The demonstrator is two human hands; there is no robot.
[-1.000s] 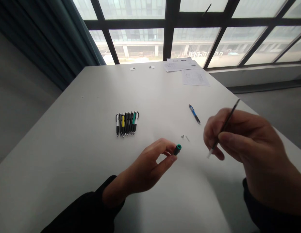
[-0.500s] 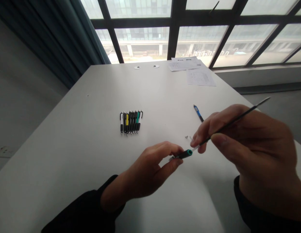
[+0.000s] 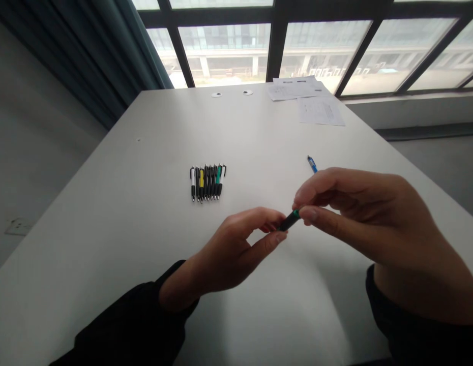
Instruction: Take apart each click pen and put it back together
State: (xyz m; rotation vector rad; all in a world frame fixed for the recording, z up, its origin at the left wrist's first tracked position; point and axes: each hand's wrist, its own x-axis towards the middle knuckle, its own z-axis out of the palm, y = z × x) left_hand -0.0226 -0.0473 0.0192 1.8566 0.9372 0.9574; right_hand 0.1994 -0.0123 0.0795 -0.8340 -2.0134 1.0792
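Note:
Between thumb and fingers, my left hand (image 3: 236, 249) grips a short black pen barrel (image 3: 289, 221) with a green rim, tilted up to the right. My right hand (image 3: 362, 218) is pinched closed at that green end, its fingertips touching or very near the rim. No refill shows now; whatever lies between the right fingertips is hidden by them. Beyond the right hand lies a blue pen (image 3: 312, 163), its lower part covered by the fingers. Both hands are above the white table, in front of me.
A row of several pens (image 3: 208, 182), mostly black with white, yellow and green ones, lies left of centre on the white table (image 3: 145, 213). Printed papers (image 3: 320, 109) are at the far right corner. Two white discs (image 3: 216, 95) sit near the back edge, before the window.
The long thin refill stuck out of my right hand before; it is now out of sight. My right fingertips have come down to the barrel's green rim. The view has tilted slightly downward.

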